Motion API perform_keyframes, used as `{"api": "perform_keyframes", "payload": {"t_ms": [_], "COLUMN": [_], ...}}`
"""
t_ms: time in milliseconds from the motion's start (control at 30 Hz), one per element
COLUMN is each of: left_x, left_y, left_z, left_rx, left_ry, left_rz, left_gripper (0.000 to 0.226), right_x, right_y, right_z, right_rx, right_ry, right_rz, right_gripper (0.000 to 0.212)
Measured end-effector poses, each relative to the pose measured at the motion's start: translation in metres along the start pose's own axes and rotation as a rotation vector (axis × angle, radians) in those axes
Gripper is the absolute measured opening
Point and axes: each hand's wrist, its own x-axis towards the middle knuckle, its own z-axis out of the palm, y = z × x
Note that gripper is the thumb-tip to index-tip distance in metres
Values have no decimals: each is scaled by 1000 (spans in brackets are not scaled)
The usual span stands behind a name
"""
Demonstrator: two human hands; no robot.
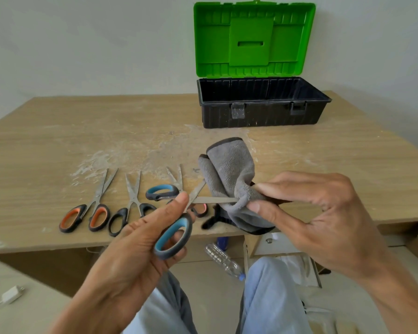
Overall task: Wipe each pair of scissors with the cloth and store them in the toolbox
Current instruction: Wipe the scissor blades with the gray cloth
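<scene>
Our left hand (140, 237) grips the blue-handled scissors (173, 235), blades spread, above the table's near edge (46, 244). Our right hand (323, 213) pinches the grey cloth (229, 169) round one blade. The open toolbox (263, 109) sits far right, with bare tabletop between it and our hands.

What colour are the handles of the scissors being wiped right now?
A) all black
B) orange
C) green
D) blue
D: the left hand holds the scissors with blue-lined handles open, while the right hand pinches the grey cloth around one blade. The orange-handled scissors and the black-handled scissors lie on the table.
</scene>
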Motion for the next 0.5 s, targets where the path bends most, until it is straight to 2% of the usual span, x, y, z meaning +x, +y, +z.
{"api": "perform_keyframes", "payload": {"t_ms": [200,367,500], "left_x": [0,-3,-4], "left_y": [-1,2,6], "left_z": [2,1,-5], "left_rx": [104,-9,-91], "left_ry": [71,78,-14], "left_rz": [128,172,146], "left_gripper": [14,11,14], "right_x": [-1,2,11], "right_y": [-5,-9,-12], "right_z": [-5,-11,-17], "right_rx": [218,421,617], "right_ry": [-18,184,418], "right_rz": [182,305,369], "right_gripper": [20,19,23]}}
